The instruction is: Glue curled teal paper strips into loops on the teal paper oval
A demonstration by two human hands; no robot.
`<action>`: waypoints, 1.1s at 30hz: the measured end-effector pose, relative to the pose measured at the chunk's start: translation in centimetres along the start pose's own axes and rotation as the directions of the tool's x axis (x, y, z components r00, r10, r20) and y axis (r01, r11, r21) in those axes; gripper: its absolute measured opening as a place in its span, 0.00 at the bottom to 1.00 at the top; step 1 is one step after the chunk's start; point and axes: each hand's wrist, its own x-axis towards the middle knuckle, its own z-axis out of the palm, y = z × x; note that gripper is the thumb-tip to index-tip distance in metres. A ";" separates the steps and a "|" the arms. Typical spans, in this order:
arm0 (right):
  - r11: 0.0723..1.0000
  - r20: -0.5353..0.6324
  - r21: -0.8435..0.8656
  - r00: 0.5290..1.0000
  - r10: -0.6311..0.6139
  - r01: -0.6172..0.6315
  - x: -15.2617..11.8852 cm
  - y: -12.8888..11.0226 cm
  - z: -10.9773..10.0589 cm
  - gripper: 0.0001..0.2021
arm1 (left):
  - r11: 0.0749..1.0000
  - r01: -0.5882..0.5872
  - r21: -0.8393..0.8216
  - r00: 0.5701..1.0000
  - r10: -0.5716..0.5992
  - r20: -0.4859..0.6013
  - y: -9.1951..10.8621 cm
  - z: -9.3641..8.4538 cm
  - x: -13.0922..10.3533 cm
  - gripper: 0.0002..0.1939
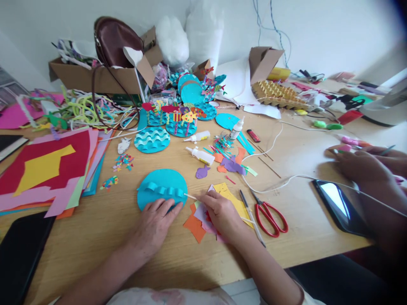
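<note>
Left hand palm-down on blue disc, fingers apart — right hand angled inward, clamped on thin stick

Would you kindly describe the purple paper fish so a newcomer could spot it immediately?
On the wooden table, find the round blue disc under the left hand. Just beyond its right edge, in front of the nearest white squeeze bottle, is the purple fish. Its rounded body and tail set it apart from the ragged purple scrap to its right.

Left hand palm down, fingers spread; right hand pinched; forearms angled inward.
</note>
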 end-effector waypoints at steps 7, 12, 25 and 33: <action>0.980 0.052 -0.195 0.998 -0.024 0.033 -0.1 -0.2 0.1 0.19 | 0.999 0.036 -0.011 0.999 -0.036 0.016 0.3 0.0 0.2 0.26; 0.967 0.081 -0.250 0.996 -0.028 0.047 -0.3 -0.6 -0.1 0.14 | 0.999 0.040 -0.010 0.998 -0.040 0.046 0.4 -0.4 0.4 0.27; 0.999 -0.074 0.030 0.997 -0.032 0.034 0.0 -0.2 -0.7 0.17 | 1.000 0.021 0.005 1.000 -0.022 0.009 0.3 0.3 0.0 0.22; 0.967 0.001 -0.217 0.991 -0.134 0.131 0.7 -1.0 -5.0 0.16 | 0.999 -0.032 -0.024 0.997 0.030 -0.077 -0.2 0.4 -0.6 0.17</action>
